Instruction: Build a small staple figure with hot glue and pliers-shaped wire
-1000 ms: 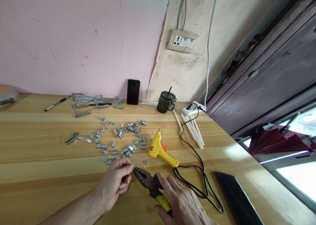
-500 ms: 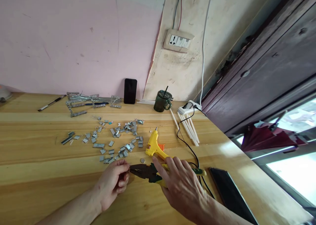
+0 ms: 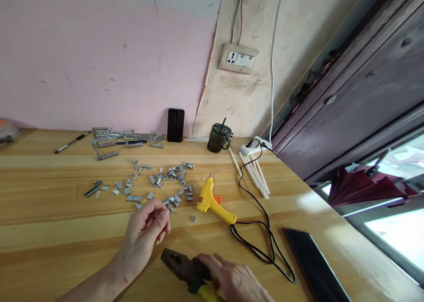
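My right hand (image 3: 236, 277) grips a pair of combination pliers (image 3: 182, 266) with dark jaws and yellow-and-green handles, low at the front of the table. The jaws point up and left, apart from my left hand. My left hand (image 3: 145, 231) is closed in a pinch, thumb against the fingers; what it holds, if anything, is too small to make out. Just beyond it lie several small grey metal pieces (image 3: 175, 200) in a loose scatter. A small round silver disc (image 3: 192, 219) rests to the right of my left hand, near a yellow glue gun (image 3: 212, 202).
Black cable (image 3: 261, 249) loops between the glue gun and a power strip (image 3: 255, 146). White glue sticks (image 3: 255, 176) lie beside a dark mug (image 3: 218, 137). One phone (image 3: 175, 125) leans on the wall; a dark flat device (image 3: 314, 264) lies right. Metal strips and rods (image 3: 126, 136) sit at the back.
The pliers have come away from my left fingertips, and my right hand has drawn them down toward the table's front edge. My left hand has turned and shifted slightly up.
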{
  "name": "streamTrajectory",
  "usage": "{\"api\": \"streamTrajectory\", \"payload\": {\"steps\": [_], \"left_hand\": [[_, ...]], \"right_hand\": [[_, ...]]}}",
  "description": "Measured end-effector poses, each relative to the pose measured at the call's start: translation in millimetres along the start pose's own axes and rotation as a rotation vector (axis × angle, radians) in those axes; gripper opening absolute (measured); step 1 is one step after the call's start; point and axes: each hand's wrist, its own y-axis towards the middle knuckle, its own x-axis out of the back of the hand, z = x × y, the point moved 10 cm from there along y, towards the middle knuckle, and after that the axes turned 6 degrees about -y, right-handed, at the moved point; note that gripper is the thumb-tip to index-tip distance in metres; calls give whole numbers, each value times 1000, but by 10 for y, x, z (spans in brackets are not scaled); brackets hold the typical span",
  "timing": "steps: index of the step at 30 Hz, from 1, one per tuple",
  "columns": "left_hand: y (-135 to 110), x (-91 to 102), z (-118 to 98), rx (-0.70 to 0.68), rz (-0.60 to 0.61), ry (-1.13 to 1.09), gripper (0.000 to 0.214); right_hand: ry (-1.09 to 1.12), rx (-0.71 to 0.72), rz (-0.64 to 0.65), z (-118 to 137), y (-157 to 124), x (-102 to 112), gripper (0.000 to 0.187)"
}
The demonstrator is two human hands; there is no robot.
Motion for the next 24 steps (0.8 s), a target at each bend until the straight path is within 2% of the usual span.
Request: {"api": "streamTrajectory", "payload": {"steps": [2, 4, 6, 8, 9, 11, 13, 14, 15, 17, 21, 24], "left_hand": [[-29, -36, -68, -49, 23, 70, 35], [-56, -74, -99, -66, 47, 116, 37], [-76, -99, -83, -50, 67, 125, 37], [-96, -120, -48, -27, 89, 130, 36], [-104, -132, -26, -13, 103, 134, 37], [-120, -168, 22, 14, 139, 138, 37], [-133, -214, 85, 51, 179, 135, 39], [-139, -236, 119, 71, 195, 131, 39], [-145, -260, 151, 89, 213, 123, 39], [-157, -300, 199, 110, 241, 103, 40], [-170, -321, 241, 118, 252, 95, 41], [-172, -331, 268, 134, 251, 70, 41]], "right_hand": [[-277, 62, -93, 96, 40, -141, 43], [-436, 118, -185, 213, 85, -224, 44], [-476, 159, -222, 309, 135, -246, 58], [-445, 173, -188, 356, 184, -206, 70], [-408, 171, -161, 365, 202, -154, 71], [-267, 139, -131, 353, 223, 36, 58], [-11, 52, -204, 283, 229, 351, 29], [141, 17, -284, 246, 222, 531, 23], [267, -15, -357, 208, 214, 683, 21], [473, -18, -380, 211, 254, 821, 19], [803, -87, -134, 253, 424, 645, 17], [852, -82, -38, 291, 479, 552, 14]]}}
